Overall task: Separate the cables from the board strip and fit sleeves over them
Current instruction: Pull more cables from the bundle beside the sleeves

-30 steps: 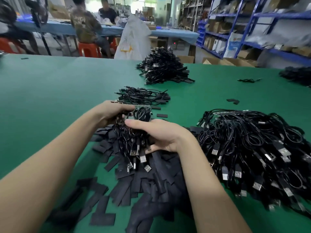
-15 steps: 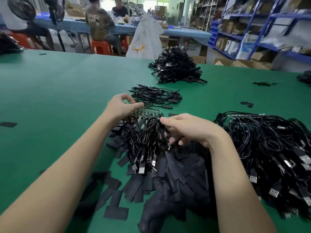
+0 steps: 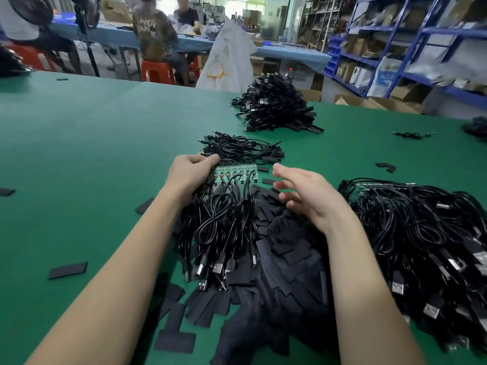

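**Board strip held at its left end, right hand free above the sleeves**

The only writing that reads at all is on the back of a seated person's shirt (image 3: 155, 27) past the far edge of the worktop (image 3: 79, 143): pale letters that look like "UNKN" over "OWN". A white bag (image 3: 229, 61) behind the worktop bears a yellow label too small to read.

There is one green board strip (image 3: 235, 174), lying on the worktop in front of the person. The left hand (image 3: 188, 172) grips its left end, fingers curled round the edge. Black cables (image 3: 224, 227) run from the strip's near edge toward the person, their USB plugs lying on a heap of flat black sleeves (image 3: 287, 262). The right hand (image 3: 305, 196) hovers just right of the strip, fingers loosely spread and holding nothing.

Four heaps of black cable are fully in view: the one on the strip, a small one (image 3: 242, 147) just beyond it, a taller one (image 3: 276, 106) farther back, and a large one (image 3: 421, 238) at the right. Loose sleeves lie scattered on the green surface, one (image 3: 68, 270) well left of the arms.

Blue shelving (image 3: 411, 46) at the right holds cardboard boxes and packets.
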`<move>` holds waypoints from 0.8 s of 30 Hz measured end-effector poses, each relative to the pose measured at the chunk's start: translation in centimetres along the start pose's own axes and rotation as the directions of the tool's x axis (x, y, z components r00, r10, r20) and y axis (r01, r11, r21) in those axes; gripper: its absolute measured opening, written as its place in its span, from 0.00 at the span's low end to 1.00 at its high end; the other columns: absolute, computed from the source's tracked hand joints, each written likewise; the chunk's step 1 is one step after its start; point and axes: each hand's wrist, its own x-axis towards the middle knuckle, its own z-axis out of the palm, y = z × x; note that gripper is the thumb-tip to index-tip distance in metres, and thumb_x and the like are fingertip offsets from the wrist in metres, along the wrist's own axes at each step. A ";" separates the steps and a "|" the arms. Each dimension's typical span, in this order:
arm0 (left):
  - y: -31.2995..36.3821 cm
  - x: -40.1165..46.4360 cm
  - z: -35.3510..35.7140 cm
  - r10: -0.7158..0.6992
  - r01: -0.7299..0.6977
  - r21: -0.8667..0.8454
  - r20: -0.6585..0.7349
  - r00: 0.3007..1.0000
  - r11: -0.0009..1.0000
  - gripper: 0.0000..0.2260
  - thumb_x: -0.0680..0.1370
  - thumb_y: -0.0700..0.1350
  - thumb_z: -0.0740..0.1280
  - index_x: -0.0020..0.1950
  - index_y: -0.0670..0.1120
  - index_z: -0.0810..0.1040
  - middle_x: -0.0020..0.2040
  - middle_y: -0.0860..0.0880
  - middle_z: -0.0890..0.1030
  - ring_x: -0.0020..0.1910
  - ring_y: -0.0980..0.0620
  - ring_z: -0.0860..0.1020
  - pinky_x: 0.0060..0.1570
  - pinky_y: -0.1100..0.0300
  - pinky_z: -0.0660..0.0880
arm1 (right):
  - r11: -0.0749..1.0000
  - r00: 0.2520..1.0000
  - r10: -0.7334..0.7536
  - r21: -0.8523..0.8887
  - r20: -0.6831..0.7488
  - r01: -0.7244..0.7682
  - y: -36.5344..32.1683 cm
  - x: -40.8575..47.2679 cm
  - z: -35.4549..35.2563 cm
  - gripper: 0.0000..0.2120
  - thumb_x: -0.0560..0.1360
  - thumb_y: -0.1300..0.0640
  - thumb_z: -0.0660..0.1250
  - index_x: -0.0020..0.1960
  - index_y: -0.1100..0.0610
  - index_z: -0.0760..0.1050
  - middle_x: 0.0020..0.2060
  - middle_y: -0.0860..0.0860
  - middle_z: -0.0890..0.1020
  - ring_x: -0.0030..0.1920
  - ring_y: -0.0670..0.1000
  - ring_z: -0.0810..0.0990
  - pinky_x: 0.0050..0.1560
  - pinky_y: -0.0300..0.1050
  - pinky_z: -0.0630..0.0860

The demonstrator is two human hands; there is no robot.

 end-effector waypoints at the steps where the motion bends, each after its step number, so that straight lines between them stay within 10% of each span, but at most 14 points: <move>1: 0.1 0.0 -0.1 -0.008 0.008 -0.005 0.017 1.000 1.000 0.12 0.75 0.58 0.73 0.37 0.53 0.80 0.46 0.55 0.82 0.41 0.57 0.79 0.48 0.59 0.75 | 0.999 0.997 -0.028 0.035 -0.072 0.031 0.1 0.4 0.3 0.12 0.76 0.46 0.74 0.52 0.53 0.83 0.41 0.47 0.85 0.32 0.43 0.80 0.31 0.36 0.76; 5: 0.5 -0.1 -0.5 0.001 -0.001 0.008 0.072 0.997 1.000 0.12 0.75 0.60 0.73 0.39 0.54 0.80 0.53 0.54 0.80 0.50 0.54 0.78 0.55 0.60 0.73 | 0.996 0.997 -0.023 0.086 -0.069 0.029 0.5 1.8 2.5 0.07 0.76 0.50 0.75 0.49 0.54 0.84 0.45 0.51 0.87 0.37 0.46 0.85 0.36 0.37 0.80; 11: 2.3 -0.7 -0.3 0.376 -0.353 0.425 0.029 0.926 0.834 0.16 0.79 0.58 0.65 0.39 0.50 0.81 0.30 0.59 0.79 0.35 0.60 0.76 0.40 0.60 0.71 | 0.972 1.000 0.007 0.234 -0.027 -0.001 0.6 2.2 3.3 0.06 0.73 0.57 0.78 0.48 0.57 0.84 0.38 0.49 0.86 0.35 0.47 0.85 0.35 0.36 0.80; 16: 4.4 -2.0 1.2 0.484 -0.560 0.427 0.281 0.829 0.710 0.19 0.82 0.56 0.59 0.40 0.46 0.78 0.33 0.51 0.79 0.36 0.51 0.77 0.41 0.55 0.73 | 0.964 0.999 -0.008 0.265 0.045 -0.004 -0.1 1.7 2.9 0.05 0.73 0.59 0.77 0.48 0.58 0.83 0.36 0.49 0.86 0.36 0.46 0.85 0.37 0.36 0.80; 24: 4.4 -3.3 3.6 0.530 -0.526 0.534 0.162 0.832 0.662 0.27 0.84 0.57 0.58 0.28 0.45 0.61 0.23 0.50 0.65 0.26 0.50 0.67 0.29 0.58 0.61 | 0.954 0.991 0.001 0.297 0.135 -0.042 0.4 0.7 2.5 0.07 0.75 0.61 0.75 0.52 0.59 0.82 0.36 0.49 0.86 0.40 0.50 0.87 0.41 0.41 0.83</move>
